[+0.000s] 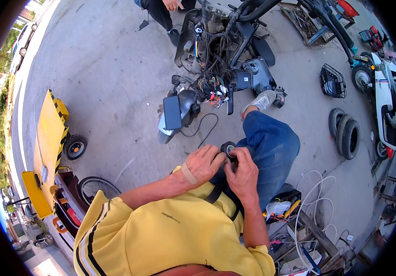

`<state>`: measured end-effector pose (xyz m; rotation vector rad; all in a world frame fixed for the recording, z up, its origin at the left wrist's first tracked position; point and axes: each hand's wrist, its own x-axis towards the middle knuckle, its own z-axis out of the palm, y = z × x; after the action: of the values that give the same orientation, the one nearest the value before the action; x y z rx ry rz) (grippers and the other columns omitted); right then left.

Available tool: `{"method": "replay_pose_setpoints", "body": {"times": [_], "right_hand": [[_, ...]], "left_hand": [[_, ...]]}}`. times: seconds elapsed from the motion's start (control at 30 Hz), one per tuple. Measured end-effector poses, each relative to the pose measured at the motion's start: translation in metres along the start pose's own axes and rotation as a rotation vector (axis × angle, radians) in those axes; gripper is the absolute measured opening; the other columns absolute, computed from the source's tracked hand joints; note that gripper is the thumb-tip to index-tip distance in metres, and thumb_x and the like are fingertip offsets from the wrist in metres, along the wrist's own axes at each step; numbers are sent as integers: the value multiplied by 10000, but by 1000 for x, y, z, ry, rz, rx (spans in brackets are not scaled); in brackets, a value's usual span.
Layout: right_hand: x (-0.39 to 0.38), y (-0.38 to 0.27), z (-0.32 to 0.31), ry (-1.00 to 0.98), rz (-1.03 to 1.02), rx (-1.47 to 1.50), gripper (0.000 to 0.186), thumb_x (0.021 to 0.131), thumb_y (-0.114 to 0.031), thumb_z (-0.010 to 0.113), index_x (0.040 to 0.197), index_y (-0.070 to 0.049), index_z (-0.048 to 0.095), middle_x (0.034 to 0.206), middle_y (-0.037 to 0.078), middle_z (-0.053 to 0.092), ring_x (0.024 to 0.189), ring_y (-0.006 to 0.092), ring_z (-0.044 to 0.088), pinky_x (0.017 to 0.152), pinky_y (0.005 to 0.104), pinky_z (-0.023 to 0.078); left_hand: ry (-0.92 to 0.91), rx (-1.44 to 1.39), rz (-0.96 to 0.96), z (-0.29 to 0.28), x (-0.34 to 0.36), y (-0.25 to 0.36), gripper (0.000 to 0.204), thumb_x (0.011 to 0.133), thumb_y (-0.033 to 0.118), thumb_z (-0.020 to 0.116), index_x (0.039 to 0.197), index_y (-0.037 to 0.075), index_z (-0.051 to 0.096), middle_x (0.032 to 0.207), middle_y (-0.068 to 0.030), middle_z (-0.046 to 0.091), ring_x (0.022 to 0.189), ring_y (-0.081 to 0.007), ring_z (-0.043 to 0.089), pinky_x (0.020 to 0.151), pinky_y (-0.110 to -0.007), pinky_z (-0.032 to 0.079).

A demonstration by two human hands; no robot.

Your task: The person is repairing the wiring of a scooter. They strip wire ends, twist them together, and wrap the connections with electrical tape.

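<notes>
Close in front of my body, my left hand (203, 164) and my right hand (243, 171) meet at a small black roll of tape (227, 147) with a pale core. The right fingers are closed around the roll's near side. My left thumb and fingers pinch together at its left edge; what lies between them is too small to make out. An adhesive strip (189, 173) crosses the left wrist. Beyond the hands stands a partly stripped scooter (216, 46), with a bundle of loose coloured wires and connectors (216, 91) hanging from its front.
A dark flat box (172, 112) rests on the scooter's front fender. Another person's hand (173, 5) shows at the top. Tyres (348, 138), a black basket (333, 81) and a white scooter (384, 99) stand right. A yellow platform cart (48, 147) is left; a toolbox (283, 204) lies near right.
</notes>
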<state>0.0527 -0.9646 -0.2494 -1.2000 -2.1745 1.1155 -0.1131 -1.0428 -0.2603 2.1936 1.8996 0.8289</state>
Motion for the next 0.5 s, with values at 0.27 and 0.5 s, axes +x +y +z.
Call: {"method": "replay_pose_setpoints", "body": {"times": [0.27,0.5], "right_hand": [[-30,23,4,-131,352,728,80,925,-3,646,1005,0,648,845,4,641,721,80,602,668,258,498],[-65,28,-50,1,330,686,175,1012,-132,573,1038,14,667,959,24,660,750,82,600,639,250,473]], "left_hand": [[-50,-222,49,-14,7,15,306,756,36,790,1029,72,657,937,-71,615,792,-263,679,658,-388,578],[-97,-757,64,-71,-6,34,337,750,-102,795,1025,39,659,1009,-104,644,813,-239,662,693,-312,540]]}}
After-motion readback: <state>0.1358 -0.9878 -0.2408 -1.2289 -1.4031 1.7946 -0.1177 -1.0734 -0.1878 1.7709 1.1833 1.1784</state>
